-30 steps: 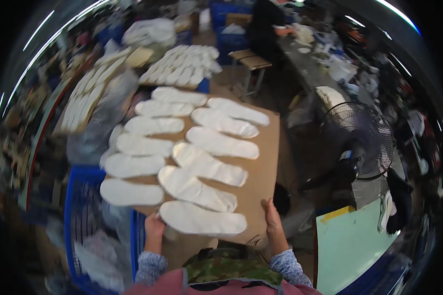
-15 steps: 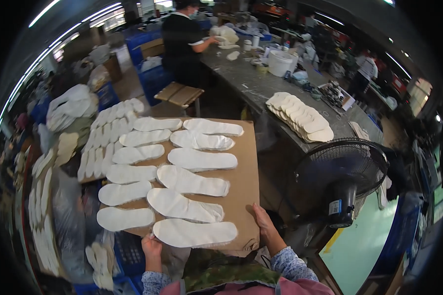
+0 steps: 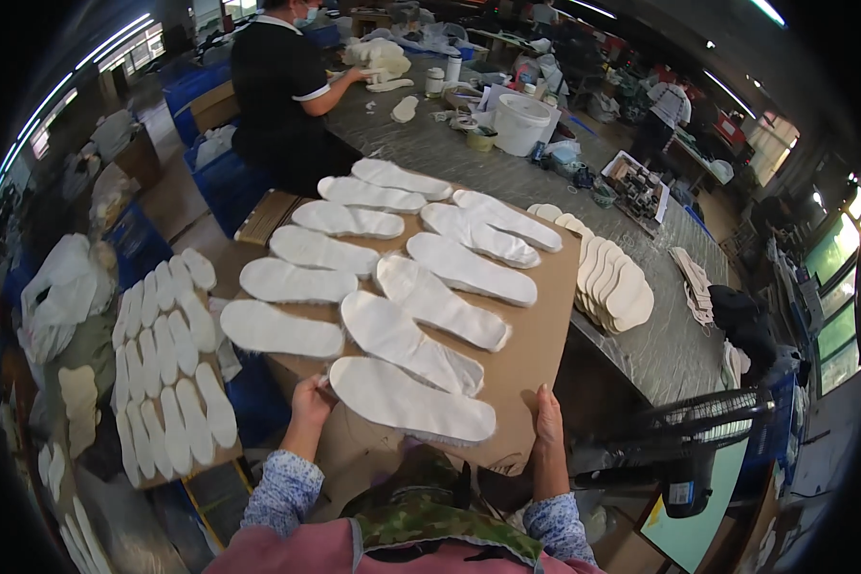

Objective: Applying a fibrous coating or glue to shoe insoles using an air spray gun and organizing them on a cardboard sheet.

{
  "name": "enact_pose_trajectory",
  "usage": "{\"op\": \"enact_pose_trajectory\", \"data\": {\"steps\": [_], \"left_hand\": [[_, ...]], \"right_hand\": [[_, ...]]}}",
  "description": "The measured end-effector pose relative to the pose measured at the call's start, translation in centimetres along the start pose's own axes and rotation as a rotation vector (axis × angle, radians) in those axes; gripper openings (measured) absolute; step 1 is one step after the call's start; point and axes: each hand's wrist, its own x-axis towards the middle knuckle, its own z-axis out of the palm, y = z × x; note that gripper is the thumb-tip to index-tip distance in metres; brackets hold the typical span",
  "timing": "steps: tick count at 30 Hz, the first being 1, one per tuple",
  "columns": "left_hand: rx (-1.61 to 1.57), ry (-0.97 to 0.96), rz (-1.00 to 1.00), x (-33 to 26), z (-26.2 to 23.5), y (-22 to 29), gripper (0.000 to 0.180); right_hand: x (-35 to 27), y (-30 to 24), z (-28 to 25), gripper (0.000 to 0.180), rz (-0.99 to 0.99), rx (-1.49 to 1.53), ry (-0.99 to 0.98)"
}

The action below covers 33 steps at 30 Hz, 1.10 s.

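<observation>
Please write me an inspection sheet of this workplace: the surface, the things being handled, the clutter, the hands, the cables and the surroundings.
Surface: grey worktable, partly covered.
Job's things: cardboard sheet carrying white insoles in two rows.
Clutter: white bucket, stack of beige insoles, small containers.
Hands: left hand and right hand grip the sheet's near edge.
Cables: nothing seen.
Surroundings: black fan at right, second board of insoles at left, person in a black top at the table.

Cardboard sheet point(image 3: 536, 335) under white insoles point(image 3: 407, 400)
</observation>
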Motion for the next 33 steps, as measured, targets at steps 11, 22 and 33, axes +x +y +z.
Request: {"op": "enact_pose_trajectory", "data": {"steps": [11, 22, 33], "left_hand": [[0.072, -0.207, -0.124, 1.5, 3.4, 4.3, 0.007], [0.313, -0.235, -0.086, 22.7, 2.0, 2.8, 0.011], [0.226, -0.218, -0.242, 19.8, 1.6, 2.1, 0.043]], "right_hand": [[-1.9, 0.2, 2.7, 0.04, -0.075, 0.013, 0.069], [16.7, 9.8, 3.6, 0.047, -0.152, -0.194, 0.13], [19.8, 14.0, -2.5, 0.06, -0.185, -0.377, 0.294]]}}
